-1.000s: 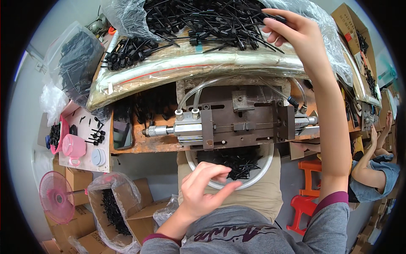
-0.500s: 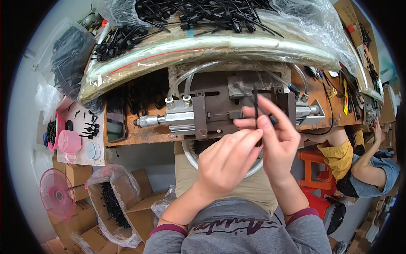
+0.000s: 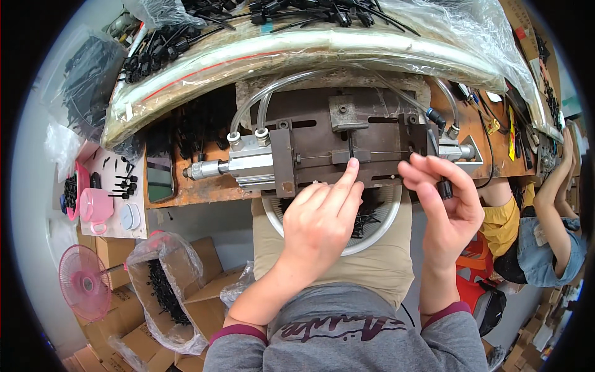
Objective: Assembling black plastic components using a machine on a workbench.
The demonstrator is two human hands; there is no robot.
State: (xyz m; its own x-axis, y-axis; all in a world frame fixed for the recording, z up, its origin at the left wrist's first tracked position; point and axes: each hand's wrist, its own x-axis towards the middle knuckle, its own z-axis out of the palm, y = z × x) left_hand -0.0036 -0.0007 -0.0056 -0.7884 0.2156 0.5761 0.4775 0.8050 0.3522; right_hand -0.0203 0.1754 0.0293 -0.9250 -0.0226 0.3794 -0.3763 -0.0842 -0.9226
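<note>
In front of me a dark metal clamping fixture [image 3: 316, 139] sits on the bench, with a silver air cylinder [image 3: 254, 167] at its left end. A thin black rod [image 3: 351, 144] lies across its small middle block. My left hand [image 3: 319, 226] has its index finger stretched out, the tip on the near end of this rod, thumb apart. To the right of the fixture, my right hand [image 3: 455, 214] is raised with curled fingers around a small black ribbed cap [image 3: 444, 189]. A white-rimmed basket [image 3: 396, 214] with black parts rests on my lap, partly behind my left hand.
Clear air hoses [image 3: 248, 102] arch over the fixture. Behind it runs a plastic-wrapped ledge [image 3: 310, 49] with piled black parts. A phone [image 3: 160, 177] and pink mug [image 3: 96, 204] stand left, above a pink fan [image 3: 85, 284] and lined box [image 3: 164, 291]. A co-worker [image 3: 545, 229] sits right.
My hands have separated. The left moved onto the rod at the fixture's middle block; the right moved right, with the black cap in its fingers. The view shifted slightly.
</note>
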